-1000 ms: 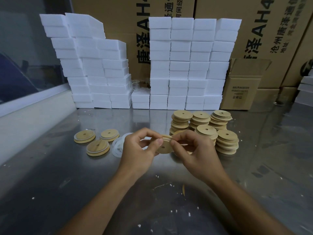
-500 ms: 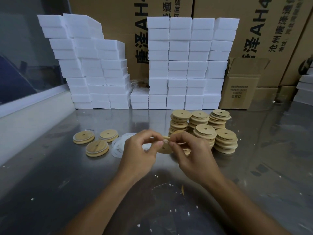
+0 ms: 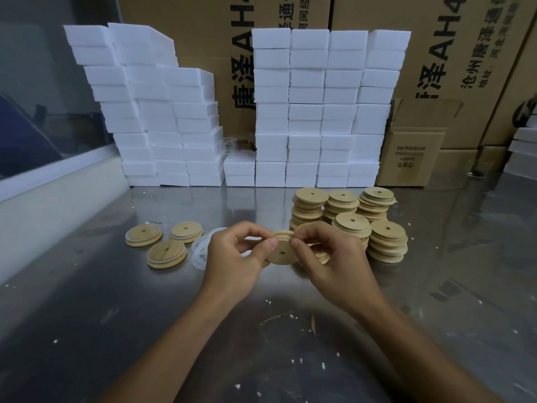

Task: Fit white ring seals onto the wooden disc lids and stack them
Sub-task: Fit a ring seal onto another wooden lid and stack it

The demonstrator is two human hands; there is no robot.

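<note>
A wooden disc lid (image 3: pixel 282 252) with a centre hole is held upright above the metal table, between both hands. My left hand (image 3: pixel 235 257) pinches its left rim with thumb and fingers. My right hand (image 3: pixel 334 263) pinches the right rim, where a white ring seal (image 3: pixel 283 233) lies along the lid's top edge. Three lids with seals fitted, among them lid (image 3: pixel 166 253), lie flat at the left. A pile of loose white ring seals (image 3: pixel 200 251) lies beside them, partly hidden by my left hand. Several stacks of bare wooden lids (image 3: pixel 386 242) stand to the right.
White foam blocks (image 3: pixel 319 112) are piled high along the back of the steel table (image 3: pixel 116 330). Cardboard boxes (image 3: pixel 412 152) stand behind and to the right. A window ledge (image 3: pixel 43 175) runs along the left. White crumbs dot the table near me.
The lid has tilted to face me more, so its centre hole shows. Both hands have shifted their fingers slightly round the rim and stayed in the same place.
</note>
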